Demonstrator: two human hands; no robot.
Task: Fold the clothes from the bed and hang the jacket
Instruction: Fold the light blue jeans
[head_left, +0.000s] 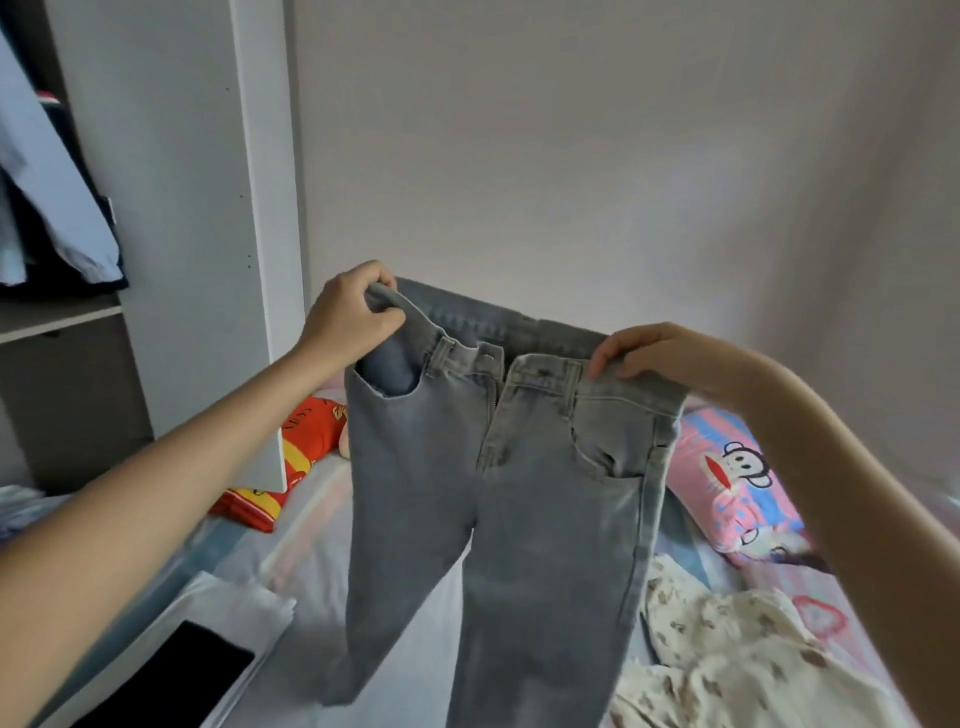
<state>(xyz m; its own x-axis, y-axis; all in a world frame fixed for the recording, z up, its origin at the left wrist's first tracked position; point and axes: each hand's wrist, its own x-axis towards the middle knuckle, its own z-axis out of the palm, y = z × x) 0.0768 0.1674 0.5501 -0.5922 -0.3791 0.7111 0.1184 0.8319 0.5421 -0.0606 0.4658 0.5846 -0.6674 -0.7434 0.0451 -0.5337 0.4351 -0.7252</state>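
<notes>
Head view: the jeans (498, 493) hang in the air above the bed (322, 519). They are held up by the waistband, front towards the person, with the legs dropping below the fingers towards the sheet. The left hand (348, 317) has its fingers (382, 291) curled over one waistband corner, pinching the denim against the thumb. The right hand (644, 351) pinches the opposite corner between thumb and fingers (605, 358), with only the top edge of the cloth in its grip. Between the two sets of fingers the waistband sags and the fly stands open, button undone.

Trouble would likely start there. The right pinch looks shallow, so a shake to straighten the legs could pull that corner free and drop the jeans in a heap. With the fly gaping, the two halves may not meet squarely when the fingers come together, giving a crooked fold. The leg below the left fingers bends near its hem; laid down like that, it would crease.

Below the right fingers a cream printed garment (727, 649) lies rumpled on the bed, and jeans lowered there would trap it underneath. Below the left fingers sits a white folded pile (244, 608) with a dark flat object (171, 670) on it, which a swinging hem could knock askew. Beyond the fingers are a pink pillow (737, 483) and a red cushion (306, 431).
</notes>
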